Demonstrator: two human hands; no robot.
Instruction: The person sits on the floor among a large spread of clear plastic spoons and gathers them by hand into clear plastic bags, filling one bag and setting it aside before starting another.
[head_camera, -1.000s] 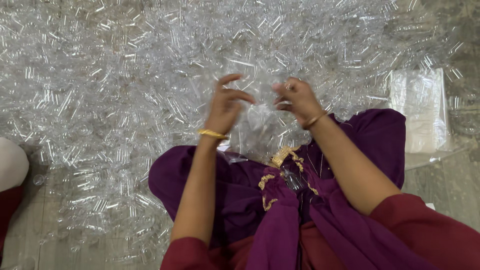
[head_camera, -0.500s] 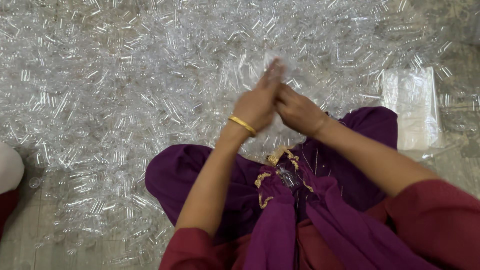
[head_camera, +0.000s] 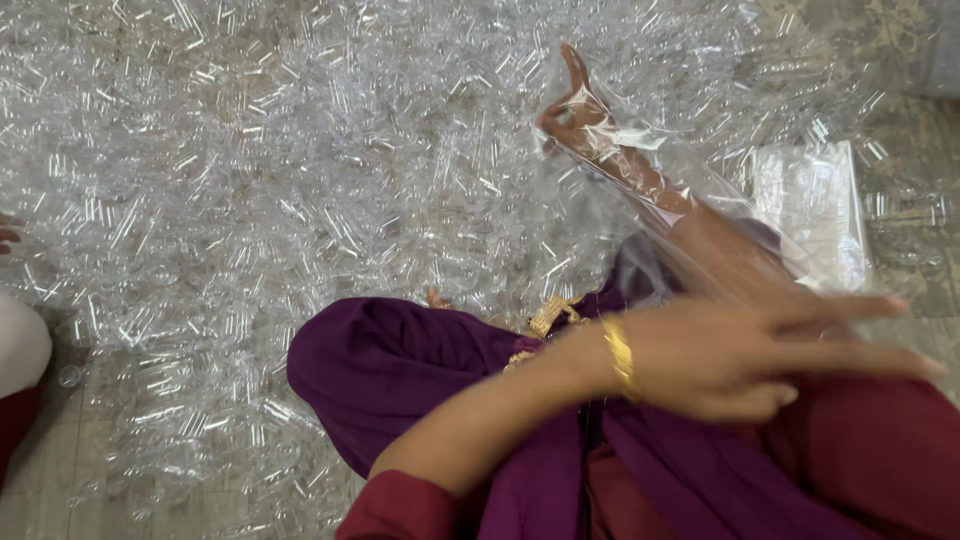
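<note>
A wide heap of small clear plastic tubes (head_camera: 300, 200) covers the floor in front of me. My right hand (head_camera: 575, 110) reaches out over the heap from inside a clear plastic bag (head_camera: 690, 240), which sleeves my forearm. Its fingers are pinched together against the film, with one finger pointing up. My left hand (head_camera: 740, 360), wearing a gold bangle, stretches across my lap to the right, next to the bag's open end. It is blurred with its fingers straight, so its hold on the film is unclear. Purple cloth (head_camera: 400, 370) lies over my legs.
A flat stack of clear plastic bags (head_camera: 810, 210) lies on the floor at the right, beside the heap. Another person's fingertips (head_camera: 8, 235) and white and red clothing (head_camera: 20, 360) show at the left edge. Bare floor tiles (head_camera: 60, 490) show at the lower left.
My hands have separated from in front of me. The right hand has pushed out over the tubes inside the bag. The left has swung right across my lap. The camera has moved closer.
</note>
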